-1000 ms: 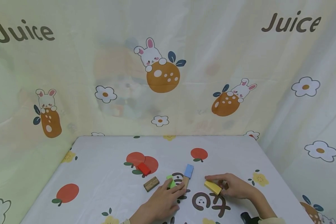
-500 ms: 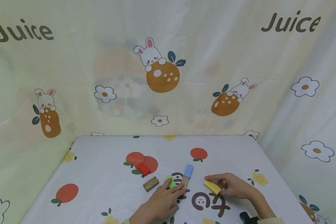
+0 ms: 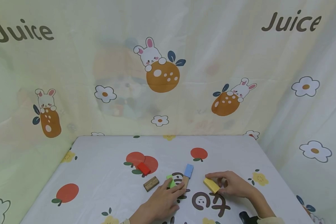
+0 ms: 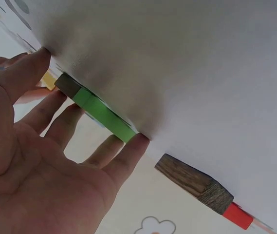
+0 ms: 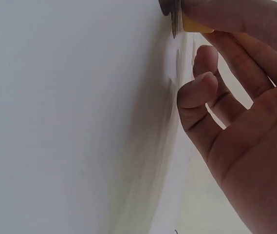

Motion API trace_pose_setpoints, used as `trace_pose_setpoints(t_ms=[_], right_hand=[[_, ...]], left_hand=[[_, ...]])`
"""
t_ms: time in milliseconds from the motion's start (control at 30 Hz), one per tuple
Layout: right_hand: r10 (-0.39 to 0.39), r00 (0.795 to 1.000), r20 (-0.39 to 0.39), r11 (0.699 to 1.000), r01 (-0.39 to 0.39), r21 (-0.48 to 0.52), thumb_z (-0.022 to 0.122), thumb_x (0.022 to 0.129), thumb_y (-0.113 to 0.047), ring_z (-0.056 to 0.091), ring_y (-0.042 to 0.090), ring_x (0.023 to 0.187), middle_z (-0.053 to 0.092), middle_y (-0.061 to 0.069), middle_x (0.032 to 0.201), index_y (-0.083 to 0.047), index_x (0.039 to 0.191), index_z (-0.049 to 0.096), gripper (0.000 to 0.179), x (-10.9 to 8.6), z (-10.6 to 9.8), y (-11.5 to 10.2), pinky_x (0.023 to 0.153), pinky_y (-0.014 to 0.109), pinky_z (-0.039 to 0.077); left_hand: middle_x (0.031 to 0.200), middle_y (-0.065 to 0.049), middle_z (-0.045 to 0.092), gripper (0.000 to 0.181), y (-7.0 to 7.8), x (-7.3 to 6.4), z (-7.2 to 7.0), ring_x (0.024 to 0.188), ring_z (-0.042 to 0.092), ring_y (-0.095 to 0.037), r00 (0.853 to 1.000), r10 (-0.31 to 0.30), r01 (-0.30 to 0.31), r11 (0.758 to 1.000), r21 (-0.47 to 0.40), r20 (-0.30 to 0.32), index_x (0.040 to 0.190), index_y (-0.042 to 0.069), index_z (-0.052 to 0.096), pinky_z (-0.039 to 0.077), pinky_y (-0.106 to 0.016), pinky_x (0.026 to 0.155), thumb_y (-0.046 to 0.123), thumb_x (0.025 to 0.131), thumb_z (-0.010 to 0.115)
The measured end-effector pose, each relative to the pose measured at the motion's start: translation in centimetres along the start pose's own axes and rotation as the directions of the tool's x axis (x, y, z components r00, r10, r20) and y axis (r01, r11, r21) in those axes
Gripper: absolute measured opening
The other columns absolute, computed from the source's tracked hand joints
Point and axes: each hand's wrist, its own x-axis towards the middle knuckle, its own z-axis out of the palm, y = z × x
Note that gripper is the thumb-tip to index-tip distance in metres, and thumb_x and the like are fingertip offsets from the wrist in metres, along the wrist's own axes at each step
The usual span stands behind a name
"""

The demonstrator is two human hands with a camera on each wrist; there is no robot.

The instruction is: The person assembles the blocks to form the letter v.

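My right hand (image 3: pixel 235 186) pinches a yellow block (image 3: pixel 211 185) between thumb and index finger, just above or on the table; its other fingers are loosely bent in the right wrist view. Left of it, my left hand (image 3: pixel 162 200) lies low with fingers stretched out. Its fingertips are at a bright green block (image 3: pixel 172 183) and a tan wooden block (image 3: pixel 186 181), both partly covered in the head view. In the left wrist view, the fingers spread along the green block (image 4: pixel 104 117). A blue block (image 3: pixel 189 170) adjoins the far end of the tan one.
A brown wood-grain block (image 3: pixel 151 184) lies left of the left hand, with a red block (image 3: pixel 144 168) farther back on a printed fruit. A black object (image 3: pixel 247 217) is by the right wrist. Printed curtains (image 3: pixel 201 102) stand behind the white patterned tabletop (image 3: pixel 100 174).
The right hand has shifted very slightly away from the person and to the left, with the yellow block turning a little. The left hand and the other blocks stay put.
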Motion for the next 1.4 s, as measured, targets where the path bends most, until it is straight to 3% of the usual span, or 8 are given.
trace_pose_setpoints(t_ms=[200, 433, 600, 833, 1400], right_hand=[[0.037, 0.999, -0.033, 0.999, -0.037, -0.01, 0.089, 0.085, -0.022, 0.06, 0.012, 0.082, 0.075, -0.003, 0.117, -0.021, 0.141, 0.07, 0.059, 0.5, 0.1, -0.1, 0.069, 0.02, 0.053], [0.067, 0.994, -0.092, 0.997, -0.071, -0.037, 0.091, 0.082, -0.027, 0.057, 0.01, 0.085, 0.067, 0.0, 0.095, -0.022, 0.14, 0.07, 0.062, 0.8, 0.3, -0.5, 0.066, 0.021, 0.052], [0.105, 0.986, -0.129, 0.992, -0.112, -0.049, 0.093, 0.08, -0.028, 0.057, 0.009, 0.084, 0.065, -0.002, 0.092, -0.025, 0.138, 0.071, 0.061, 1.2, 0.6, -0.5, 0.065, 0.021, 0.051], [0.123, 0.976, -0.179, 0.991, -0.131, -0.033, 0.094, 0.079, -0.026, 0.057, 0.012, 0.08, 0.067, -0.001, 0.092, -0.019, 0.138, 0.071, 0.063, 1.6, 0.8, -1.0, 0.063, 0.02, 0.049], [0.208, 0.915, -0.347, 0.973, -0.229, -0.019, 0.095, 0.078, -0.023, 0.053, 0.016, 0.077, 0.057, -0.002, 0.075, -0.018, 0.134, 0.073, 0.06, 3.4, 1.6, -2.3, 0.057, 0.023, 0.041]], left_hand=[[0.169, 0.021, 0.039, 0.065, 0.0, 0.1, -0.1, 0.159, 0.035, -0.034, 1.0, -0.004, 0.004, 1.0, 0.007, 0.001, 0.159, 0.04, 0.047, 0.051, -0.055, 0.116, 0.037, 0.099, 0.073], [0.169, 0.02, 0.039, 0.064, 0.0, 0.2, 0.1, 0.159, 0.036, -0.035, 1.0, 0.001, -0.001, 1.0, 0.002, -0.001, 0.158, 0.039, 0.048, 0.052, -0.056, 0.115, 0.036, 0.099, 0.073], [0.169, 0.02, 0.039, 0.064, 0.1, 0.2, 0.0, 0.159, 0.036, -0.035, 1.0, -0.004, 0.004, 1.0, -0.003, 0.006, 0.158, 0.039, 0.048, 0.051, -0.056, 0.116, 0.035, 0.099, 0.073], [0.169, 0.02, 0.039, 0.065, 0.1, 0.3, 0.0, 0.159, 0.035, -0.035, 1.0, -0.01, 0.01, 1.0, -0.007, 0.016, 0.158, 0.04, 0.048, 0.051, -0.057, 0.116, 0.035, 0.099, 0.073], [0.169, 0.021, 0.039, 0.064, 0.2, 0.2, -0.1, 0.16, 0.035, -0.035, 1.0, -0.022, 0.023, 0.999, -0.034, 0.022, 0.158, 0.04, 0.048, 0.049, -0.058, 0.118, 0.034, 0.099, 0.074]])
